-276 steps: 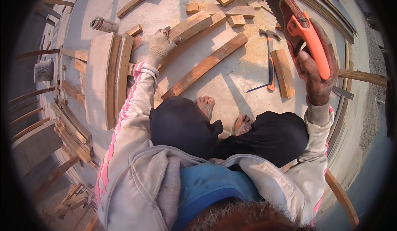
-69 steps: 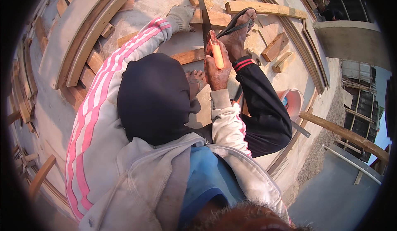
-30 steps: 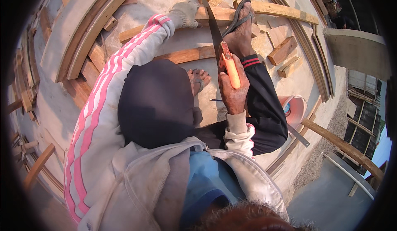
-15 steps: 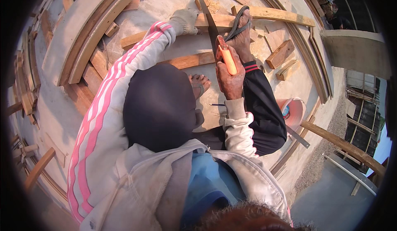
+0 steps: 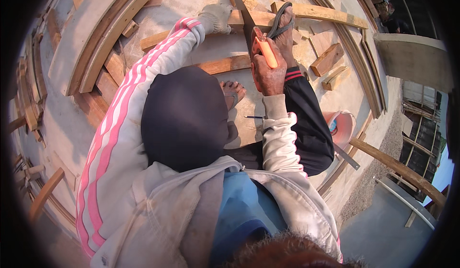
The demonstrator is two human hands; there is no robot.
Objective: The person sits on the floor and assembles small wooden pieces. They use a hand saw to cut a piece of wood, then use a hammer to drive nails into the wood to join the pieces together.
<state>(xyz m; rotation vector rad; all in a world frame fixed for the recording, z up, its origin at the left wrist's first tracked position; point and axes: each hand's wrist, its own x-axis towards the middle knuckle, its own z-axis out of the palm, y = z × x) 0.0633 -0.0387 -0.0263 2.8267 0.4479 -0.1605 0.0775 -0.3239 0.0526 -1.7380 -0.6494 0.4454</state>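
My right hand [image 5: 269, 76] is wrapped round the orange handle [image 5: 267, 52] of the saw [image 5: 245, 14], its blade crossing the wooden beam [image 5: 263, 18] ahead. My left hand [image 5: 218, 18] (gloved) rests at that beam; whether its fingers close on it, I can't tell. My sandalled right foot [image 5: 285, 38] is just right of the blade.

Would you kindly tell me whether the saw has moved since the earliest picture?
Yes: the saw has moved leftward, away from the wooden pole at right.

Free floor [image 5: 213, 49] between near beam [image 5: 225, 64] and far beam [image 5: 262, 18], saw [image 5: 249, 26] and right foot [image 5: 284, 37] in the way
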